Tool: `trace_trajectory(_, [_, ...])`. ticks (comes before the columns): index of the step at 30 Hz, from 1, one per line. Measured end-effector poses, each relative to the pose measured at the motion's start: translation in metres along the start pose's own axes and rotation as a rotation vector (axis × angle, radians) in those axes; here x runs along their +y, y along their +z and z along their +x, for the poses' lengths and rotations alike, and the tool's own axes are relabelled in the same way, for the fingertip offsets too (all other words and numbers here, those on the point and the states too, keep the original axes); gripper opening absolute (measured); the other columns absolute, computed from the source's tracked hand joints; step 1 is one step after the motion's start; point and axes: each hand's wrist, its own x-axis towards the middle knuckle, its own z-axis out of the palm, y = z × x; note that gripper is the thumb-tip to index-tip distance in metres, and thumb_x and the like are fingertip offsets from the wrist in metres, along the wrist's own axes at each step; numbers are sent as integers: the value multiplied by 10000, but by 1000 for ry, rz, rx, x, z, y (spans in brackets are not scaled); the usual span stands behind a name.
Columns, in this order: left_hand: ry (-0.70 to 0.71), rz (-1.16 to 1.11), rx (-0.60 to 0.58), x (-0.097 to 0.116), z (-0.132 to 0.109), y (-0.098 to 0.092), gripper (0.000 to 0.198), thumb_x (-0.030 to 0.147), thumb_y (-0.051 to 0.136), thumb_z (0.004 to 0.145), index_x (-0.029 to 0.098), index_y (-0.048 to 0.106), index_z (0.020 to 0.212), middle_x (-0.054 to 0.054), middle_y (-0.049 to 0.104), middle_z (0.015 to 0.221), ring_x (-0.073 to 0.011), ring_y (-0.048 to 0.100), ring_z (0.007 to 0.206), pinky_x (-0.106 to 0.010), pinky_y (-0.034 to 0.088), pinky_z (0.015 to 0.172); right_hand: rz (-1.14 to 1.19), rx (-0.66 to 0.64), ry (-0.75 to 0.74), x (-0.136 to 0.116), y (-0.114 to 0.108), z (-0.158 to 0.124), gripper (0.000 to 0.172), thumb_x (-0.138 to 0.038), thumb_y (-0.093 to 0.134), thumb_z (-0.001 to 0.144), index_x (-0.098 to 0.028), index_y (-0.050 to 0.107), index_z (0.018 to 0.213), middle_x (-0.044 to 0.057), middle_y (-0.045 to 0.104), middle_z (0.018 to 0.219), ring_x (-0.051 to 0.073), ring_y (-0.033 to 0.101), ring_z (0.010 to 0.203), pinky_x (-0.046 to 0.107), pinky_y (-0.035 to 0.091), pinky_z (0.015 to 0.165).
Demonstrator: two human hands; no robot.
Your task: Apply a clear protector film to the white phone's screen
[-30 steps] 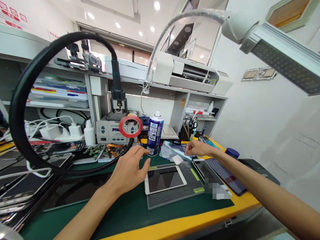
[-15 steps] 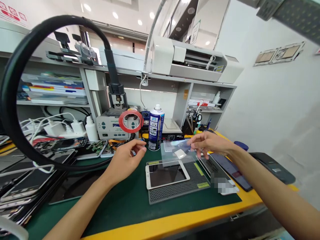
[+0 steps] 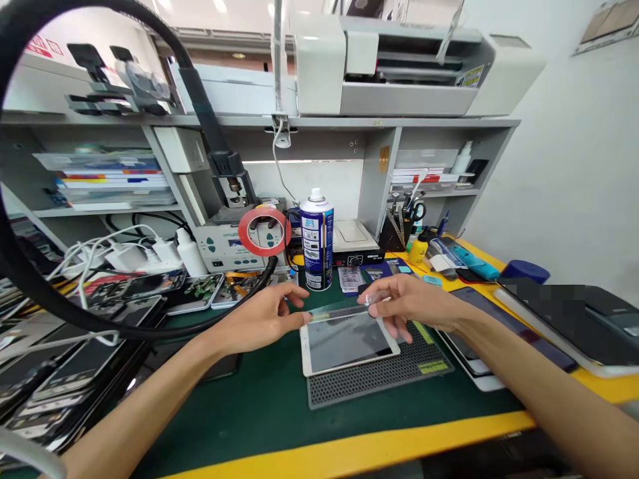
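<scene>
A white-framed tablet [image 3: 349, 342] lies screen up on a grey perforated mat [image 3: 369, 384]. A clear film [image 3: 334, 311] stretches over the tablet's upper part, between my hands. My left hand [image 3: 264, 314] pinches the film's left end with thumb and fingers at the tablet's upper left corner. My right hand [image 3: 407, 305] grips its other end between thumb and index finger near the upper right corner, with the remaining fingers curled below. Whether the film touches the screen cannot be made out.
Behind the tablet stands a blue spray can [image 3: 317, 241], beside a roll of red tape [image 3: 264, 230]. A black hose [image 3: 200, 100] loops over the left side. Phones and screens [image 3: 74, 372] are stacked at left; more devices [image 3: 509, 326] lie at right.
The film has come down over the tablet, and my left hand has closed on its left end. My right hand has moved in closer. The camera view has shifted.
</scene>
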Motion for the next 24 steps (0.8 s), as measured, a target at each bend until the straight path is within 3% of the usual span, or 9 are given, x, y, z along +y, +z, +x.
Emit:
trace_trajectory(4, [-37,-118,-104,-8,0,4,453,552,612,904,215,647,1203,-61,714,938,-213,656,783,-299,523,643,-48,23,26,6,4,1,433,-496,727,881,-182,654,1171,4,709,632,120,593,436,215,479,461])
trace_trajectory(8, [-54,-173,-86,-14,-1,14,449,496,673,869,215,633,1218,-42,694,924,-186,627,744,-292,521,633,-135,94,38,3,10,0,411,-522,698,898,-204,667,1157,-5,689,612,140,591,432,251,494,467])
trace_trajectory(12, [-43,-114,-23,-17,-5,24,574,480,694,850,265,540,1359,-29,676,971,-146,564,634,-252,465,506,-194,137,24,2,14,-3,360,-507,680,915,-220,686,1133,-11,674,588,150,592,429,265,479,463])
trace_trajectory(17, [5,63,-19,-18,-15,26,699,518,677,870,366,390,1489,-13,625,962,-163,573,624,-252,472,476,-233,167,29,6,13,-4,380,-532,668,916,-233,689,1148,4,682,605,159,602,434,278,487,458])
trace_trajectory(20, [41,164,-30,-17,-19,24,581,530,660,883,381,478,1415,23,564,816,-171,570,615,-245,454,467,-245,171,37,8,13,-3,374,-533,674,908,-237,690,1137,12,690,610,167,612,444,286,496,461])
trace_trajectory(24, [70,178,-21,-16,-20,23,412,526,647,887,361,592,1260,29,566,820,-149,544,594,-238,435,467,-236,175,40,8,15,-2,361,-520,686,896,-221,695,1099,22,688,592,175,617,445,288,500,459])
